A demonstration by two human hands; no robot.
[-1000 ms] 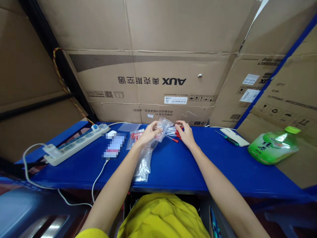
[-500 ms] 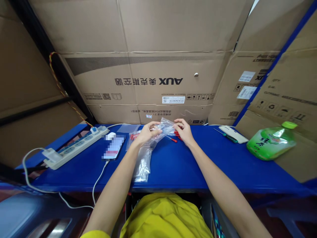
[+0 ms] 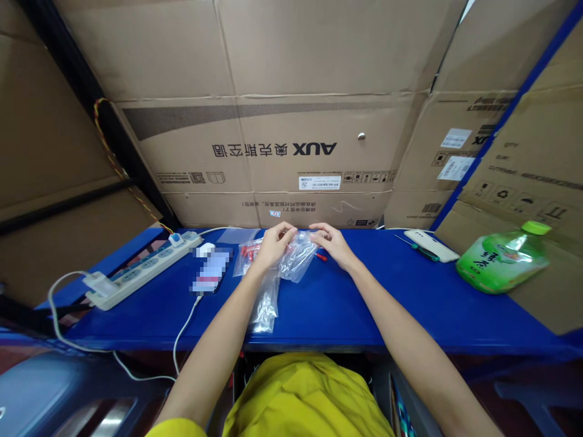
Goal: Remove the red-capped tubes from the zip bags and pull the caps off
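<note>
bagging, midway | left hand [image 3: 274, 244] and right hand [image 3: 334, 243] each in a pinching grip on clear bag [image 3: 297, 256] just above blue desk [image 3: 410, 291] | filled bags [image 3: 265, 297] lie beside | loose red pieces [image 3: 321, 257] remain

hands [image 3: 303, 246] — pinch clear bag [image 3: 298, 258] | blue table [image 3: 364, 297]

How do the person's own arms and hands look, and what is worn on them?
Both forearms are bare to above the elbow. The left hand and right hand wear no gloves, and no rings or watch are visible. A yellow sleeve edge shows at the upper left arm.
</note>
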